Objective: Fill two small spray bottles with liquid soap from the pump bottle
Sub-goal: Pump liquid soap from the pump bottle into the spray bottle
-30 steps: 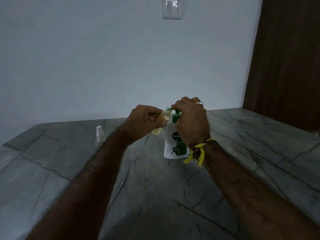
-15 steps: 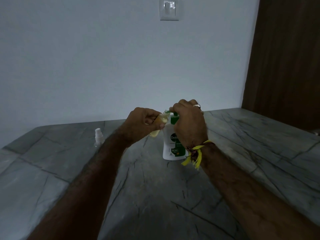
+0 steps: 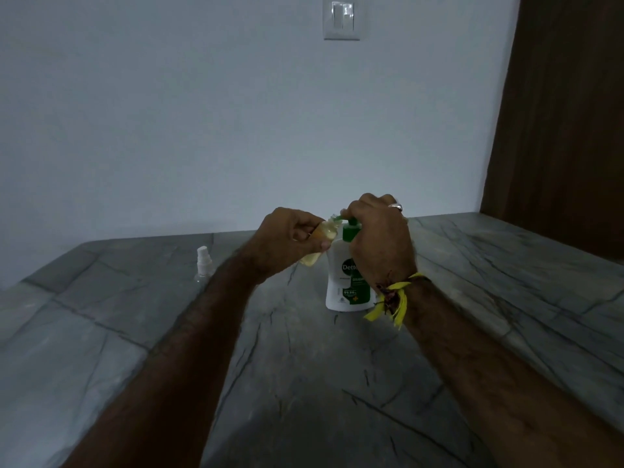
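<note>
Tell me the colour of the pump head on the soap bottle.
Green, on a white soap bottle; the pump head shows in the head view.

Two hands at a soap pump on a grey stone counter.

Left hand (image 3: 287,241) grips a small clear spray bottle holding yellowish liquid (image 3: 320,243), tilted, mouth at the green nozzle. Right hand (image 3: 381,238), fingers curled, covers the pump head of the white, green-labelled pump bottle (image 3: 341,282) standing on the grey veined stone counter (image 3: 337,383). Second small clear spray bottle with white cap (image 3: 203,265) stands well apart to the left. Yellow thread wristband (image 3: 393,298) on right wrist. White wall switch (image 3: 341,20) above.
</note>
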